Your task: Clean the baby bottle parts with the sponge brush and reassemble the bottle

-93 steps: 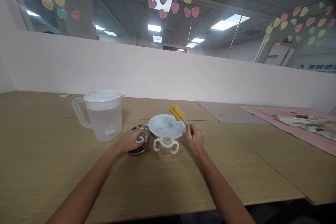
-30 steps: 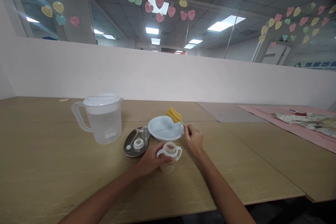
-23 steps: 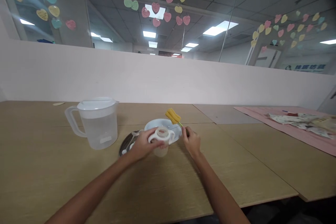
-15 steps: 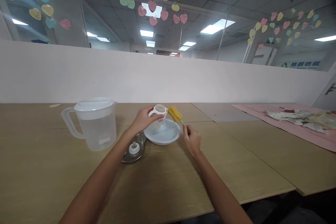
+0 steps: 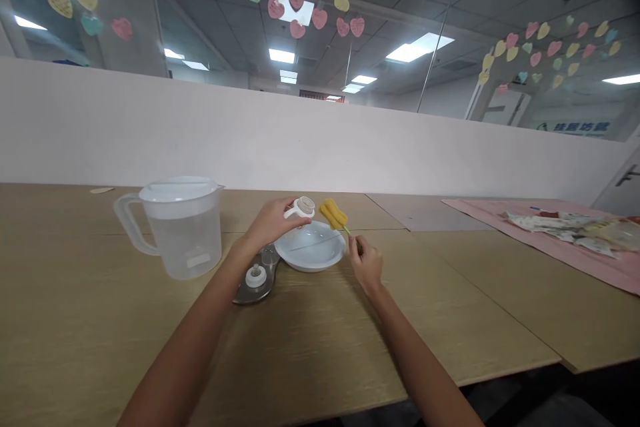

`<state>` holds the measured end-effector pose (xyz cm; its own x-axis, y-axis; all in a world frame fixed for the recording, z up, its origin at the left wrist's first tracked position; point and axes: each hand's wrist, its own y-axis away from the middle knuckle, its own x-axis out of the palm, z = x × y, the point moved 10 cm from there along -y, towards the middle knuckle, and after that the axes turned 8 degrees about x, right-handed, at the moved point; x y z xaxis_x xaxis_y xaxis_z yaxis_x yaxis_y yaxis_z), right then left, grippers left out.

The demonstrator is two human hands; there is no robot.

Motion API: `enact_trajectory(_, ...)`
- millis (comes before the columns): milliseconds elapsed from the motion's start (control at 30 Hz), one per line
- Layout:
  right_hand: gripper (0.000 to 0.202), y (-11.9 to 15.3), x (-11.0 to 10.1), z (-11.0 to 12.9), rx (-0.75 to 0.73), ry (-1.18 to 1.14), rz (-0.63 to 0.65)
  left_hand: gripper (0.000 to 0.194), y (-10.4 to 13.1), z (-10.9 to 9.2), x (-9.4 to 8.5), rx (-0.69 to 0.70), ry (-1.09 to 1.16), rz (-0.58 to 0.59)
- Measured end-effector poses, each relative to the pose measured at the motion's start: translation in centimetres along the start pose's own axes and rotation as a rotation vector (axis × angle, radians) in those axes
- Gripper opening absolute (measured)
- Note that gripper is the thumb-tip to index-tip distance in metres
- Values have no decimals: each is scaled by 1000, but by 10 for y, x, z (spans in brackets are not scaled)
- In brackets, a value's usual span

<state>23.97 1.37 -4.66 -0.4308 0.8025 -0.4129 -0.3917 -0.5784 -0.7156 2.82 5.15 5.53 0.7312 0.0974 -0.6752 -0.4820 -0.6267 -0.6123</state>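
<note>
My left hand (image 5: 274,220) grips a baby bottle (image 5: 303,207) with white handles, its open mouth tilted toward the right. The bottle is above the left side of a white basin (image 5: 310,257). In my right hand (image 5: 367,263) is the green handle of a bottle brush; its yellow sponge head (image 5: 333,213) stands above the basin's right side, close to the bottle but apart from it. Left of the basin, a white bottle collar with a nipple (image 5: 255,275) rests on a grey metal tray (image 5: 253,295), beside a clear cap (image 5: 269,253). My left arm covers part of the tray.
A lidded clear pitcher (image 5: 183,233) with liquid stands on the wooden table (image 5: 310,360) to the left. At the far right, a pink cloth (image 5: 500,219) carries papers and packets (image 5: 565,227). A low white wall (image 5: 300,147) runs behind the table.
The bottle has tipped further, its mouth now leaning to the right. The brush stays in nearly the same place beside it. The camera view has shifted slightly.
</note>
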Motion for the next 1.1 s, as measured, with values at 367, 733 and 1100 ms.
enact_trajectory(367,51,0,0,0,-5,-5,-8,53,0,4,9,49,-304,114)
enact_trajectory(733,50,4,3,11,-114,21,16,52,2,-1,4,44,-391,152)
enact_trajectory(1100,48,5,3,14,-156,14,23,48,2,0,6,100,-435,178)
